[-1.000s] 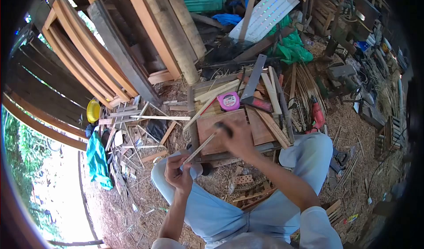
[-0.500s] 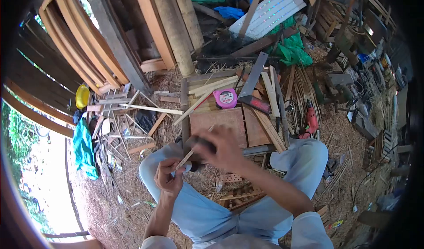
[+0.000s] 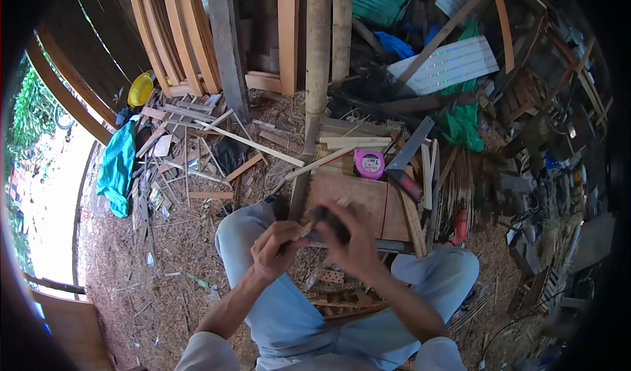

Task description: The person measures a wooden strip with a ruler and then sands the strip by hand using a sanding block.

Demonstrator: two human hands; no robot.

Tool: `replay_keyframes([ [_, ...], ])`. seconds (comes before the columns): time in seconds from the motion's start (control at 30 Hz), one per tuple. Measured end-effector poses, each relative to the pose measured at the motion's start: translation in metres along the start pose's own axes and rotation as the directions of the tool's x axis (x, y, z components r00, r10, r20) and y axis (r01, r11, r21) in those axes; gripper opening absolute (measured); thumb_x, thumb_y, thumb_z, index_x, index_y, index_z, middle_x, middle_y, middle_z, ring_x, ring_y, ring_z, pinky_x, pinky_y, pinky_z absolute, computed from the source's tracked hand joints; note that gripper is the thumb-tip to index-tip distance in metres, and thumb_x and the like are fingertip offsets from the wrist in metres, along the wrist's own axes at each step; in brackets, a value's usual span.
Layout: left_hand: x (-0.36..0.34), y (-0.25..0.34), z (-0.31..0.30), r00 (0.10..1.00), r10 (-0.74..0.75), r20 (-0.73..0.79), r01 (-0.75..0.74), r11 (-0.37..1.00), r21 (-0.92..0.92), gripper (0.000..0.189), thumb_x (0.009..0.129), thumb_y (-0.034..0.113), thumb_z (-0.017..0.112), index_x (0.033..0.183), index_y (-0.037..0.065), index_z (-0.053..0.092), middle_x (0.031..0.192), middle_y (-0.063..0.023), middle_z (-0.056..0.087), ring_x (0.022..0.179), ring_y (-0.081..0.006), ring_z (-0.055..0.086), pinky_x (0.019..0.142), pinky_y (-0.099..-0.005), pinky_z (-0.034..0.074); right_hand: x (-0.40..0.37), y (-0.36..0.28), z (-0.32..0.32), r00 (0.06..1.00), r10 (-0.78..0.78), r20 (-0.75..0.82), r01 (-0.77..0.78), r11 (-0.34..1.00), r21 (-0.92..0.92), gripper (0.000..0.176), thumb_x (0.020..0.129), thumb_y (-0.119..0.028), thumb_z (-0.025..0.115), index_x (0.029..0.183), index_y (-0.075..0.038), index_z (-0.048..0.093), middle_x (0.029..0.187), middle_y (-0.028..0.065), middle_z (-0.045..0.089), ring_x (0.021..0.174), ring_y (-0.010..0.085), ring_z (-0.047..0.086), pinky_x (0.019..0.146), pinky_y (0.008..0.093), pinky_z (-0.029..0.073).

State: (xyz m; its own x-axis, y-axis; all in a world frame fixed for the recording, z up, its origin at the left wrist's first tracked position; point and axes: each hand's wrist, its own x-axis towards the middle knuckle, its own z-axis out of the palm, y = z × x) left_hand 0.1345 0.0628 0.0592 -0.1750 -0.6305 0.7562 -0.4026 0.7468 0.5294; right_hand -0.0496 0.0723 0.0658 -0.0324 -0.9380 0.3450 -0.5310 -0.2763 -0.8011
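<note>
My left hand (image 3: 273,249) is closed around a narrow wooden strip (image 3: 306,229), fingers wrapped near its lower end. A dark block-like tool (image 3: 334,225) sits in the grip of my right hand (image 3: 358,249), against or close over the strip; motion blur hides its exact kind. Both hands are above my lap, at the near edge of a low wooden worktable (image 3: 348,197). On that table lie a pink tape measure (image 3: 369,164), a try square (image 3: 411,144) and several pale wood strips (image 3: 351,141).
Wood offcuts (image 3: 197,121) and shavings litter the floor on the left, beside a teal cloth (image 3: 118,167) and a yellow helmet-like item (image 3: 140,89). A red power tool (image 3: 460,223) lies right of the table. Posts (image 3: 317,49) stand behind it.
My head view has shifted, so the scene sits farther right and lower. The dark tool and right hand are now nearer the left hand's fingers, and less of the strip shows.
</note>
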Motion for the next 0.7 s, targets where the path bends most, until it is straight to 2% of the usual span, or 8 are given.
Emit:
replay_keyframes([
  [0.17, -0.003, -0.002, -0.007, 1.0, -0.018, 0.023, 0.018, 0.999, 0.029, 0.028, 0.069, -0.002, 0.08, 0.09, 0.001, 0.061, 0.088, -0.0125, 0.067, 0.077, -0.0243, 0.068, 0.064, -0.0309, 0.055, 0.02, 0.062, 0.005, 0.989, 0.145, -0.03, -0.138, 0.977, 0.161, 0.038, 0.089, -0.031, 0.064, 0.118, -0.007, 0.064, 0.096, 0.02, 0.057, 0.096, 0.0343, 0.053, 0.086, 0.049, 0.04],
  [0.23, -0.001, 0.003, -0.004, 0.998, 0.019, 0.055, -0.018, 1.0, -0.019, 0.028, 0.069, -0.004, 0.079, 0.091, 0.001, 0.061, 0.089, -0.0132, 0.067, 0.079, -0.0238, 0.068, 0.065, -0.0312, 0.055, 0.017, 0.043, 0.002, 0.988, 0.141, -0.063, -0.139, 0.99, 0.032, 0.036, 0.088, -0.029, 0.065, 0.118, -0.008, 0.064, 0.096, 0.02, 0.057, 0.098, 0.0343, 0.053, 0.088, 0.0498, 0.039],
  [0.3, 0.0, 0.006, -0.001, 1.0, 0.021, 0.004, -0.021, 0.999, 0.035, 0.027, 0.07, -0.005, 0.078, 0.091, 0.001, 0.062, 0.09, -0.0126, 0.067, 0.079, -0.0232, 0.068, 0.066, -0.0316, 0.055, -0.003, -0.003, 0.006, 0.994, -0.101, -0.051, 0.102, 0.995, 0.02, 0.036, 0.087, -0.027, 0.065, 0.117, -0.007, 0.064, 0.096, 0.0208, 0.057, 0.098, 0.035, 0.053, 0.087, 0.0499, 0.039],
  [0.37, -0.006, 0.002, -0.003, 0.998, 0.034, 0.06, -0.035, 0.999, 0.026, 0.022, 0.074, -0.004, 0.076, 0.091, 0.0, 0.063, 0.088, -0.012, 0.067, 0.076, -0.0228, 0.067, 0.065, -0.0299, 0.054, -0.011, -0.006, 0.004, 0.999, 0.027, -0.025, -0.027, 0.999, 0.031, 0.036, 0.085, -0.026, 0.066, 0.116, -0.008, 0.063, 0.093, 0.0199, 0.056, 0.096, 0.0362, 0.053, 0.085, 0.0501, 0.039],
  [0.43, -0.015, -0.009, -0.007, 0.947, -0.307, -0.092, 0.306, 0.952, -0.029, 0.017, 0.079, 0.002, 0.075, 0.092, 0.001, 0.063, 0.087, -0.0117, 0.067, 0.074, -0.0219, 0.066, 0.063, -0.0291, 0.053, -0.002, 0.048, 0.027, 0.974, 0.019, -0.226, -0.054, 0.988, -0.148, 0.034, 0.088, -0.025, 0.065, 0.117, -0.008, 0.062, 0.094, 0.0205, 0.059, 0.09, 0.0349, 0.054, 0.082, 0.047, 0.04],
  [0.5, -0.02, -0.011, -0.008, 0.96, -0.279, -0.039, 0.281, 0.959, 0.05, 0.015, 0.084, 0.007, 0.073, 0.092, 0.0, 0.063, 0.086, -0.0123, 0.067, 0.073, -0.0222, 0.065, 0.061, -0.0292, 0.051, -0.003, 0.038, 0.025, 0.968, 0.076, -0.237, -0.104, 0.989, -0.108, 0.034, 0.087, -0.026, 0.064, 0.117, -0.01, 0.063, 0.091, 0.0197, 0.058, 0.086, 0.0348, 0.053, 0.081, 0.0472, 0.039],
  [0.57, -0.019, -0.003, 0.002, 0.998, -0.026, -0.063, 0.028, 0.999, 0.027, 0.016, 0.085, 0.009, 0.072, 0.092, -0.002, 0.063, 0.084, -0.0129, 0.067, 0.074, -0.0239, 0.065, 0.061, -0.0307, 0.051, 0.001, 0.02, 0.009, 0.983, 0.099, -0.154, -0.115, 0.989, -0.096, 0.033, 0.087, -0.028, 0.064, 0.116, -0.013, 0.064, 0.085, 0.0182, 0.054, 0.08, 0.0346, 0.051, 0.08, 0.0475, 0.038],
  [0.7, -0.027, -0.004, -0.005, 0.994, -0.099, -0.053, 0.101, 0.995, 0.018, 0.015, 0.088, 0.008, 0.068, 0.091, -0.005, 0.061, 0.089, -0.0163, 0.065, 0.075, -0.0256, 0.065, 0.063, -0.0324, 0.053, -0.016, 0.01, 0.014, 0.979, -0.033, -0.202, 0.024, 0.999, -0.049, 0.035, 0.084, -0.031, 0.067, 0.114, -0.013, 0.065, 0.084, 0.0154, 0.053, 0.083, 0.0321, 0.05, 0.074, 0.046, 0.037],
])
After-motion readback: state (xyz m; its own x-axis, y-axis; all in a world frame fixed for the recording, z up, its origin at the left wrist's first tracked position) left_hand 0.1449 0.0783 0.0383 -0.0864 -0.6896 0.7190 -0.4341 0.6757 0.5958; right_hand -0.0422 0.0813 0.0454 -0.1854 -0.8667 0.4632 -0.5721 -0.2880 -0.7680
